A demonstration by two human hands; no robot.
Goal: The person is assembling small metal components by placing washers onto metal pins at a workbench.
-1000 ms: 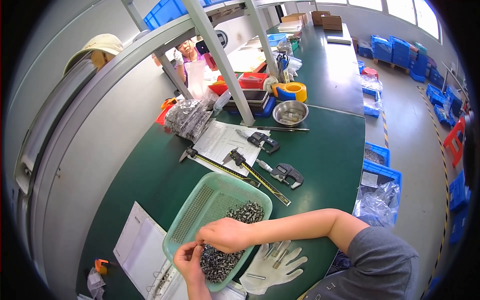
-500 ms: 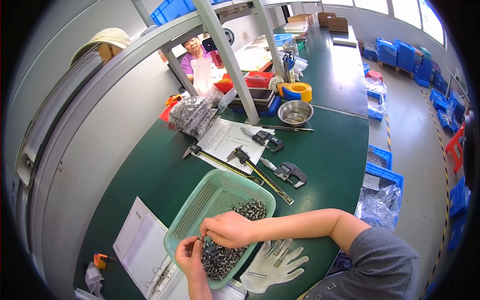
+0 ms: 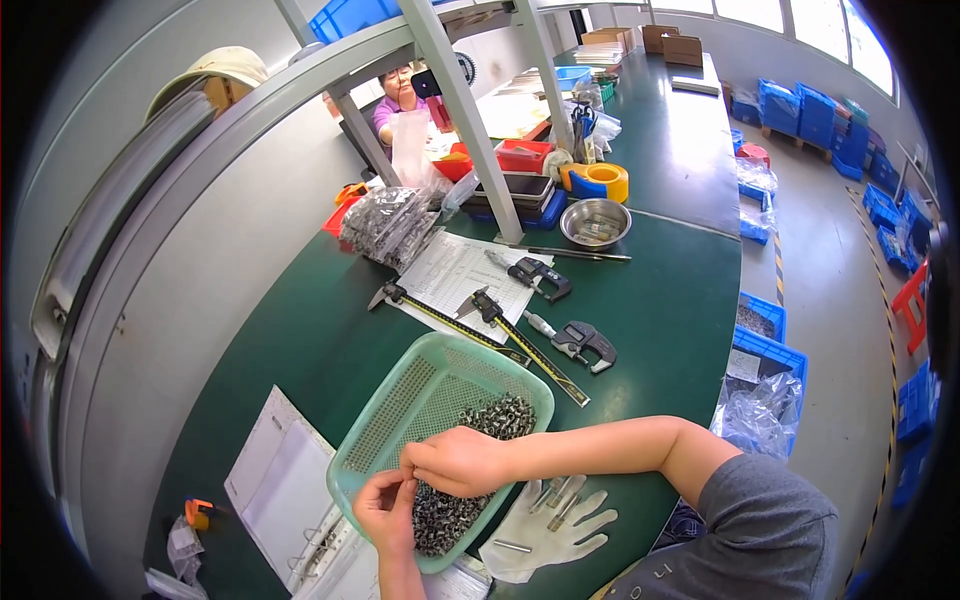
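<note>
A light green perforated plastic basket (image 3: 372,425) holds a heap of small metal parts (image 3: 447,520), silvery and dark, gathered on its right and near side. Over the basket, my left hand (image 3: 386,510) and my right hand (image 3: 460,461) meet fingertip to fingertip. Both are closed in a pinch. Whatever lies between the fingertips is too small and hidden to make out. Right of the basket, a white glove (image 3: 548,538) lies flat on the green table. Several small clear tubes and a metal pin (image 3: 513,546) rest on it.
Two calipers (image 3: 530,345) and two micrometers (image 3: 575,340) lie beyond the basket around a printed sheet (image 3: 460,275). A metal bowl (image 3: 595,223), yellow tape (image 3: 607,182) and bagged parts (image 3: 388,222) sit farther back. An open binder (image 3: 280,480) lies left. Across the shelf frame sits another person (image 3: 393,105).
My fingertips have drawn closer together, and the small dark piece glimpsed between them earlier is now hidden. The whole view has shifted slightly; the tools and basket have stayed put.
</note>
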